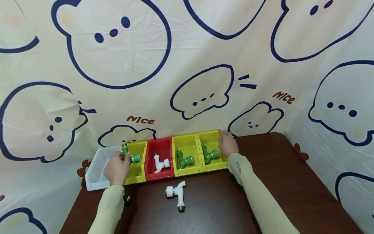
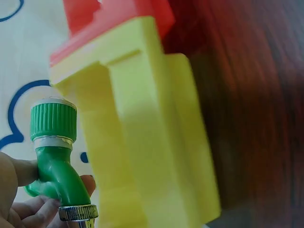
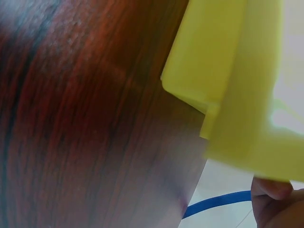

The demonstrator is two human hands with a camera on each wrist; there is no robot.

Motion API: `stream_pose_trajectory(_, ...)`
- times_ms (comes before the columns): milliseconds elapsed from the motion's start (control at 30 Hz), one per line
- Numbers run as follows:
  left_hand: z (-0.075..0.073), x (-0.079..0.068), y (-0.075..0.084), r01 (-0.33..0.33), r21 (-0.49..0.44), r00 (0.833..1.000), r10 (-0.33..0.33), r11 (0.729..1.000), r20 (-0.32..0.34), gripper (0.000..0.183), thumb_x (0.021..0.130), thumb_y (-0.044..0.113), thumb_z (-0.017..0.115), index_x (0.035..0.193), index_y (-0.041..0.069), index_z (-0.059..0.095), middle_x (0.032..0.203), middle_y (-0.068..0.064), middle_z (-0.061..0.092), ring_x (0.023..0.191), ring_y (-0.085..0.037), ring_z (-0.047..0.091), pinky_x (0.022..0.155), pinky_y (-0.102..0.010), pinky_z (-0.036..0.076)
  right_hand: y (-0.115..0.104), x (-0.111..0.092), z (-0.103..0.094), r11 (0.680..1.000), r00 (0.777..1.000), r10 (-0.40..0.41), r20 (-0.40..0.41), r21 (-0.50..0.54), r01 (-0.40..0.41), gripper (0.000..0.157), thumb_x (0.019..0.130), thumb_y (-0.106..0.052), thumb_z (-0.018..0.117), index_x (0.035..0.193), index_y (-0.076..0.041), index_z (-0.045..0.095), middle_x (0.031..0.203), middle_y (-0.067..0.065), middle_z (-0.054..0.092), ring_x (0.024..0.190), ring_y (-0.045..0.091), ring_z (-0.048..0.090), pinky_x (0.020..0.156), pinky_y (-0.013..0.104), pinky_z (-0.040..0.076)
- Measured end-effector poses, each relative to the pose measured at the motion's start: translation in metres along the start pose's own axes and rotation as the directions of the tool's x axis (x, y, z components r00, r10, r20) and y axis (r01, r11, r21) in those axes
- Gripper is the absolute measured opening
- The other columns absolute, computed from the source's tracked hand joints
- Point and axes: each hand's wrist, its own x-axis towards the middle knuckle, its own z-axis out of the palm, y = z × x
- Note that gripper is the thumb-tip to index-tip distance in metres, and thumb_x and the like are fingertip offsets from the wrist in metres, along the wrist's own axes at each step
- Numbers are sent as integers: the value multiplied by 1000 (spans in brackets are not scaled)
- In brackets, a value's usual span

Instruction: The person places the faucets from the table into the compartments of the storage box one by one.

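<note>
In the head view, my left hand [image 1: 117, 169] holds a green plastic faucet [image 1: 135, 158] over the leftmost yellow bin [image 1: 137, 178]. The left wrist view shows this faucet [image 2: 59, 171] pinched between thumb and fingers, its ribbed green knob upward and metal ring downward. My right hand [image 1: 229, 143] grips the far right corner of the rightmost yellow bin [image 1: 214, 166]; part of the grip is hidden behind the wall. Green faucets lie in the two right yellow bins, one faucet [image 1: 184, 159] and another faucet [image 1: 209, 154]. A white faucet [image 1: 159, 163] lies in the red bin [image 1: 160, 176].
Another white faucet [image 1: 179, 193] lies on the dark wooden table [image 1: 210, 204], in front of the bins. A white translucent bin [image 1: 94, 172] stands at the row's left end. Behind the row hangs a cartoon-printed cloth [image 1: 201, 52].
</note>
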Motion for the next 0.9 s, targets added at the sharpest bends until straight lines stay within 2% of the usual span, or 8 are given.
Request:
stream_pose_trajectory(300, 6, 1, -2, 22, 42, 1000, -23, 999, 10, 38, 94, 44, 53, 97, 7, 61, 85, -17, 67, 66, -32, 59, 48, -41, 36, 0, -1, -1, 1000, 1000, -4, 4, 1, 4, 49, 101, -25, 40, 149, -25, 35, 136, 18, 43, 76, 27, 59, 72, 43, 52)
stream_pose_trajectory(533, 11, 7, 1, 4, 133, 998, -12, 991, 55, 41, 95, 41, 53, 97, 0, 61, 79, -20, 65, 64, -33, 60, 49, -43, 39, -2, -2, -3, 1000, 1000, 2, 13, 5, -2, 49, 101, -25, 41, 150, -25, 34, 137, 17, 42, 86, 30, 61, 78, 46, 52)
stream_pose_trajectory(767, 17, 11, 3, -9, 198, 996, -9, 980, 91, 43, 95, 38, 53, 96, -4, 62, 78, -21, 65, 62, -33, 60, 48, -43, 41, -1, -2, -2, 1000, 1000, -3, 4, 12, 3, 49, 101, -25, 42, 149, -25, 35, 134, 17, 44, 73, 27, 59, 69, 42, 51)
stream_pose_trajectory(900, 23, 13, 3, -28, 248, 993, -1, 968, 118, 43, 96, 38, 52, 96, -4, 63, 73, -20, 64, 61, -32, 60, 48, -44, 43, 1, -2, -1, 1000, 1000, -5, -6, 1, 5, 49, 101, -25, 42, 149, -25, 35, 134, 17, 44, 72, 25, 58, 70, 42, 51)
